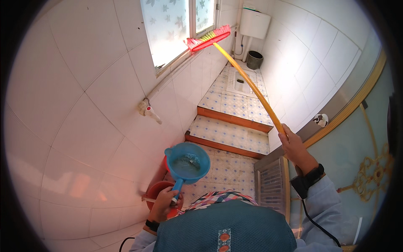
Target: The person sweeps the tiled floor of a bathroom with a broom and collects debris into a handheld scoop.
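My right hand is closed round the lower end of a yellow broom handle. The handle runs up and away to a red broom head with pink and yellow-green bristles, raised in front of the window's lower frame; whether it touches the frame cannot be told. My left hand grips the handle of a blue plastic dipper with water in it. Beneath the dipper, a red bucket stands by the left wall, with another red object partly hidden behind the dipper.
A tap juts from the tiled left wall below the frosted window. Two steps lead up to a squat toilet, a black bin and a white cistern. At right is a door with a round knob.
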A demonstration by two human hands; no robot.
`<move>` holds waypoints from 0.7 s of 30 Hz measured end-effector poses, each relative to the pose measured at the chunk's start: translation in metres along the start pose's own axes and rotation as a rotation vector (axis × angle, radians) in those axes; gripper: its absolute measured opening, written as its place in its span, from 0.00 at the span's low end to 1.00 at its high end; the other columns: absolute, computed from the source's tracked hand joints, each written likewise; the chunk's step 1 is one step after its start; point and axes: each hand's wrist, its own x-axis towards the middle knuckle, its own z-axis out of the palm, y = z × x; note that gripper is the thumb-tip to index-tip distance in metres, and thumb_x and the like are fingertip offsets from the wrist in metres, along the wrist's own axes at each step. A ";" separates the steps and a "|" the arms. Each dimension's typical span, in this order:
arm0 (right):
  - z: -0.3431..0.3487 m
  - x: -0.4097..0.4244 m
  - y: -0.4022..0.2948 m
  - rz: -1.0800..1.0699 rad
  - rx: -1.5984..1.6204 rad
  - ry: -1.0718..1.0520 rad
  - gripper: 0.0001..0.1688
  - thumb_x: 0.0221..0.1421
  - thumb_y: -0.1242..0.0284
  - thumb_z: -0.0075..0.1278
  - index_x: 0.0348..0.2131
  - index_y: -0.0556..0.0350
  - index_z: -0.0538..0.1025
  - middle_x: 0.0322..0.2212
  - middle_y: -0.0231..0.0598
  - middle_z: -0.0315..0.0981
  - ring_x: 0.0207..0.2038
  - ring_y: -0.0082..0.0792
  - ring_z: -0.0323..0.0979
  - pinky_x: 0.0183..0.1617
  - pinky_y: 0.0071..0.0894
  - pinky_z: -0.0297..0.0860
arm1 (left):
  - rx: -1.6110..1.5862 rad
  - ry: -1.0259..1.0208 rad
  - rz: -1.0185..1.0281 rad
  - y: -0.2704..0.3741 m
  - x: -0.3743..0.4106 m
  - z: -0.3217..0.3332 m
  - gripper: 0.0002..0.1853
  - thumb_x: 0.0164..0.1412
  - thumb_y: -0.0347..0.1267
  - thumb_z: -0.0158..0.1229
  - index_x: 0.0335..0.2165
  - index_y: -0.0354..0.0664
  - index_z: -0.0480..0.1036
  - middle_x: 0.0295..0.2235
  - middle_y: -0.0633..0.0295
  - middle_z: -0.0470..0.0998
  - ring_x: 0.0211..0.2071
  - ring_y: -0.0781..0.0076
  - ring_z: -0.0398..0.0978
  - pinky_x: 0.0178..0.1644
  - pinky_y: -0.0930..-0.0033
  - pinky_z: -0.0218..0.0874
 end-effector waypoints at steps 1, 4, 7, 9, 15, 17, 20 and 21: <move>0.003 0.004 0.005 -0.076 -0.084 0.067 0.25 0.61 0.66 0.39 0.55 0.57 0.59 0.17 0.27 0.59 0.16 0.14 0.57 0.18 0.14 0.58 | 0.001 -0.003 -0.008 0.001 0.000 0.002 0.07 0.56 0.28 0.47 0.31 0.33 0.65 0.23 0.61 0.70 0.18 0.78 0.67 0.21 0.81 0.58; -0.014 -0.035 -0.015 0.258 0.401 -0.131 0.25 0.61 0.67 0.39 0.55 0.57 0.59 0.17 0.25 0.57 0.16 0.13 0.56 0.18 0.13 0.56 | -0.026 0.027 -0.001 0.003 -0.011 0.001 0.07 0.56 0.28 0.47 0.31 0.33 0.65 0.23 0.61 0.69 0.18 0.77 0.67 0.20 0.79 0.58; -0.026 -0.091 -0.009 0.319 0.488 -0.165 0.26 0.61 0.68 0.38 0.57 0.55 0.57 0.16 0.24 0.56 0.14 0.12 0.52 0.15 0.12 0.53 | 0.002 0.083 -0.005 0.006 -0.019 -0.001 0.07 0.56 0.28 0.47 0.32 0.33 0.65 0.23 0.61 0.68 0.18 0.76 0.67 0.20 0.77 0.58; -0.026 -0.123 0.002 0.341 0.541 -0.175 0.26 0.62 0.67 0.37 0.57 0.53 0.55 0.15 0.25 0.57 0.12 0.12 0.51 0.13 0.12 0.52 | 0.007 0.074 -0.002 0.004 -0.020 -0.003 0.07 0.56 0.28 0.47 0.33 0.33 0.65 0.23 0.60 0.68 0.18 0.76 0.67 0.19 0.77 0.58; 0.022 -0.100 0.034 0.217 0.422 -0.200 0.26 0.61 0.66 0.38 0.57 0.52 0.57 0.16 0.27 0.58 0.13 0.15 0.54 0.15 0.16 0.55 | 0.020 0.055 -0.030 0.001 -0.018 -0.002 0.08 0.57 0.28 0.47 0.34 0.33 0.65 0.23 0.59 0.68 0.19 0.74 0.68 0.20 0.76 0.60; 0.039 -0.067 0.017 0.360 0.530 -0.226 0.26 0.61 0.64 0.38 0.56 0.50 0.58 0.14 0.26 0.57 0.11 0.15 0.53 0.12 0.18 0.55 | 0.015 0.033 -0.027 -0.003 -0.015 -0.006 0.09 0.58 0.29 0.47 0.35 0.34 0.64 0.24 0.59 0.69 0.19 0.74 0.68 0.21 0.74 0.61; 0.065 -0.030 0.023 0.321 0.483 -0.098 0.26 0.61 0.63 0.38 0.56 0.49 0.58 0.14 0.27 0.57 0.11 0.17 0.55 0.12 0.20 0.56 | 0.041 -0.007 -0.041 -0.005 -0.013 -0.013 0.10 0.58 0.30 0.45 0.38 0.34 0.63 0.26 0.58 0.69 0.21 0.75 0.66 0.25 0.71 0.63; 0.064 -0.026 0.022 0.309 0.494 -0.062 0.26 0.60 0.63 0.38 0.55 0.51 0.58 0.14 0.27 0.57 0.11 0.18 0.55 0.13 0.21 0.57 | 0.044 0.004 -0.051 -0.003 -0.015 -0.011 0.11 0.58 0.30 0.45 0.38 0.34 0.62 0.26 0.58 0.69 0.21 0.75 0.66 0.25 0.70 0.63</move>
